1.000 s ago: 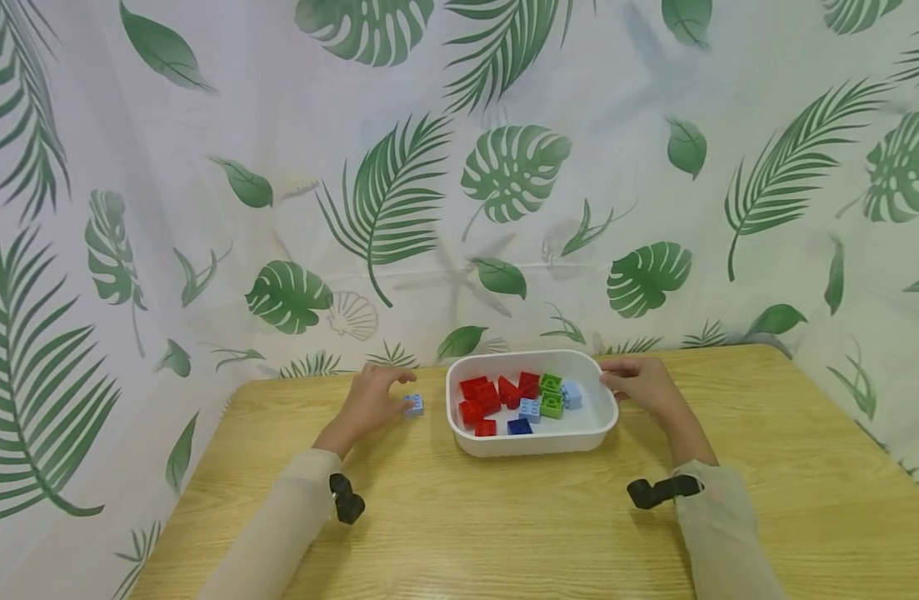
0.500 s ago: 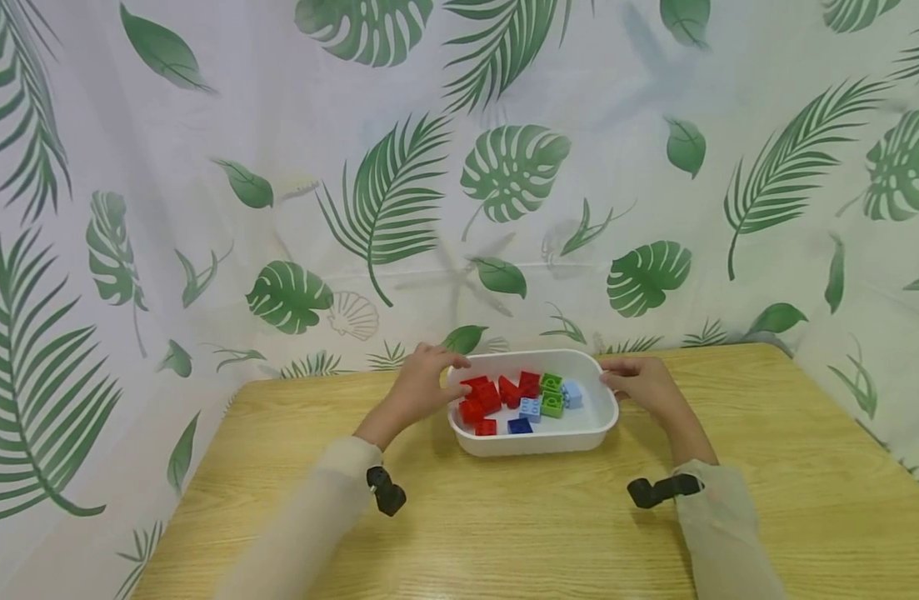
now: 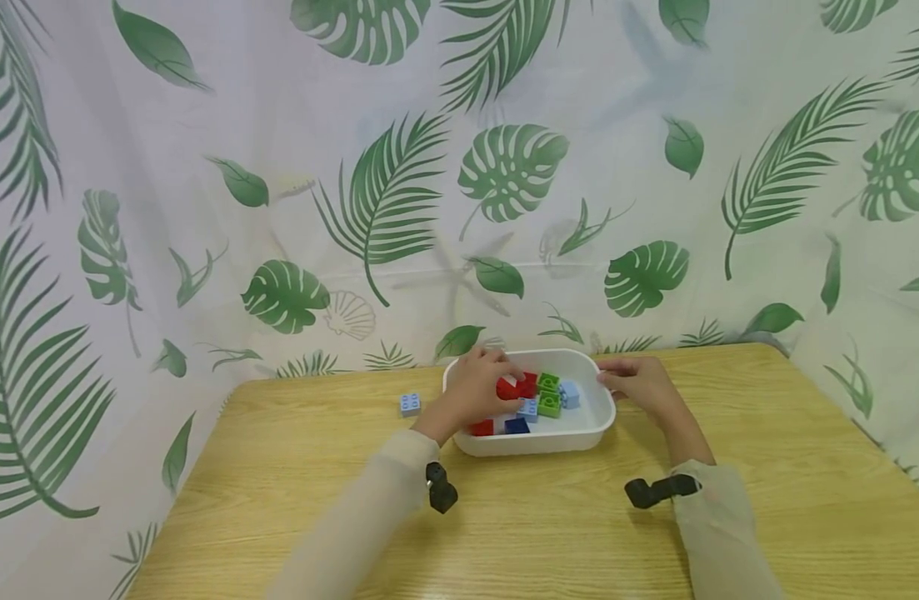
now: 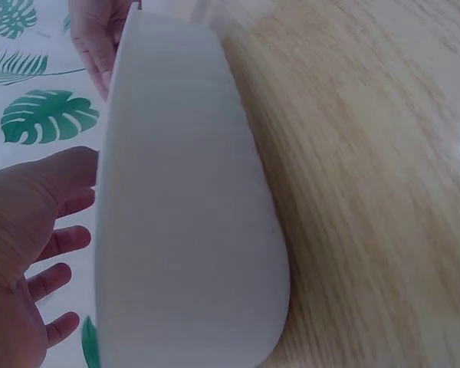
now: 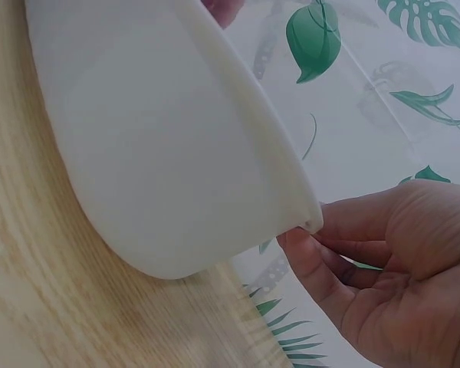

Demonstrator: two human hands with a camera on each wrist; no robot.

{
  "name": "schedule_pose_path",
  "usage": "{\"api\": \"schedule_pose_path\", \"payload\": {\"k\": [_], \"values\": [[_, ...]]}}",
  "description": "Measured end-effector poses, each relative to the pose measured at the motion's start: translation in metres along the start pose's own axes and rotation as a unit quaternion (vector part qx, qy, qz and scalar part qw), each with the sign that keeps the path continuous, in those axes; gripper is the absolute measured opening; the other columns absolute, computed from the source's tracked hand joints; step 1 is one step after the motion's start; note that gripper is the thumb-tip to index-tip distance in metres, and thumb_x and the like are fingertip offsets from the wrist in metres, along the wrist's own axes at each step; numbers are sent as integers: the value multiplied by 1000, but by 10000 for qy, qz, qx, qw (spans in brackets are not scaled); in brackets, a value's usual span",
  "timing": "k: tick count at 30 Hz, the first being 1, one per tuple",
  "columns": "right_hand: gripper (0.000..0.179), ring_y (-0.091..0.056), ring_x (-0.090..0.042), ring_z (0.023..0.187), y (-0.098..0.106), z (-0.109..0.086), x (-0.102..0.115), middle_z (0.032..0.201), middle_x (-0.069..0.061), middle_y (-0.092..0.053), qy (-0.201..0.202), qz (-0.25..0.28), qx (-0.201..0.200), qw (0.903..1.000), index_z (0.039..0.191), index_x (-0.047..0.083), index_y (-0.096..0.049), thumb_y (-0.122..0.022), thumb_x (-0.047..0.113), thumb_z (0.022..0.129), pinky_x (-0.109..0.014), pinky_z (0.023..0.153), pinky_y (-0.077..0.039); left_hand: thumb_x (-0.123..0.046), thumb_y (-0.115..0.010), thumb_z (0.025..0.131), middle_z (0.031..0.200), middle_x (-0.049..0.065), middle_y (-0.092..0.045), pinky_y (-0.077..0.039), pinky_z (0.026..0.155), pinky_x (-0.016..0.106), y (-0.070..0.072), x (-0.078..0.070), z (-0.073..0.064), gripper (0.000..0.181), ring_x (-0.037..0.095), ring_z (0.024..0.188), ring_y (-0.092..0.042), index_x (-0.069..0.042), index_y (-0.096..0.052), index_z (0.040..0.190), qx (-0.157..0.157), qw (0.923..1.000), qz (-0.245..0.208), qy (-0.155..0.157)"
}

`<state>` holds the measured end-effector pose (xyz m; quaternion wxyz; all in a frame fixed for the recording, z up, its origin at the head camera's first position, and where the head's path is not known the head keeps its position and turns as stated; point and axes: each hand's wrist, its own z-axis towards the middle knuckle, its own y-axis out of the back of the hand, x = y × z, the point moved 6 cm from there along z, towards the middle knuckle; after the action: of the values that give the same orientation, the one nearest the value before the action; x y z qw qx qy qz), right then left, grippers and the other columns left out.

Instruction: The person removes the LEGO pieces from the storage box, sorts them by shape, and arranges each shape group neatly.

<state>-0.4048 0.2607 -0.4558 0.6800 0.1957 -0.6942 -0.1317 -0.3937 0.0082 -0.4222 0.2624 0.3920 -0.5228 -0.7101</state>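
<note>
A white plastic tray [image 3: 537, 446] stands on the table with toy building bricks in it. My left hand [image 3: 477, 387] reaches over its left half, thumb and fingers spread apart close above the red bricks [image 3: 529, 385] and a light blue brick [image 3: 528, 410]. In the left wrist view, that hand [image 4: 19, 238] shows behind the tray wall [image 4: 184, 184], its fingertips partly hidden by the rim. At the tray's right end my right hand [image 3: 639, 386] pinches the rim; the right wrist view shows thumb and fingers of this hand [image 5: 391, 268] on the edge.
Two green bricks [image 3: 549, 406], another light blue brick [image 3: 570, 395] and a dark blue brick [image 3: 516, 427] lie in the tray. One light blue brick [image 3: 410, 405] sits on the wooden table [image 3: 549, 525], left of the tray. A leaf-print curtain [image 3: 429, 208] hangs behind.
My left hand has left the light blue brick on the table and moved right, over the tray rim and in above the bricks. The right hand keeps its hold on the tray.
</note>
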Motion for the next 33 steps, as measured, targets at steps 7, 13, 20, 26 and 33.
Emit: {"api": "schedule_pose_path", "payload": {"k": [7, 13, 20, 26, 33], "values": [[41, -67, -5, 86, 0, 0, 1, 131, -30, -64, -43, 64, 24, 10000, 134, -10, -59, -62, 14, 101, -29, 78, -60, -43, -79, 87, 128, -2, -59, -39, 111, 47, -14, -11, 7, 38, 22, 126, -42, -25, -73, 119, 172, 9993, 339, -51], [42, -68, -6, 89, 0, 0, 0, 131, -30, -64, -78, 50, 24, 10000, 134, -10, -59, -63, 15, 101, -28, 78, -60, -43, -79, 87, 123, -2, -59, -39, 109, 45, -20, -13, 12, 35, 21, 123, -42, -24, -74, 117, 243, 9985, 475, -125], [42, -69, -14, 98, 1, -1, -2, 135, -28, -62, -179, -80, 16, 9998, 136, -7, -59, -62, 18, 102, -31, 84, -60, -43, -80, 87, 121, -2, -60, -39, 107, 45, -24, -13, 16, 35, 21, 121, -42, -25, -74, 116, 377, 9979, 519, -55], [41, -69, -17, 100, 0, -2, -1, 135, -28, -63, -128, -87, 23, 9999, 136, -7, -59, -61, 18, 103, -32, 84, -60, -44, -81, 86, 115, -3, -59, -37, 103, 43, -29, -11, 20, 33, 21, 116, -42, -25, -76, 112, 440, 9974, 564, 19], [41, -70, -17, 99, 0, -2, -2, 135, -28, -63, -144, -116, -2, 9998, 136, -6, -60, -61, 18, 103, -33, 85, -60, -43, -81, 84, 113, -3, -57, -36, 101, 42, -36, -9, 23, 30, 20, 114, -41, -26, -76, 108, 489, 9973, 541, 109]]}}
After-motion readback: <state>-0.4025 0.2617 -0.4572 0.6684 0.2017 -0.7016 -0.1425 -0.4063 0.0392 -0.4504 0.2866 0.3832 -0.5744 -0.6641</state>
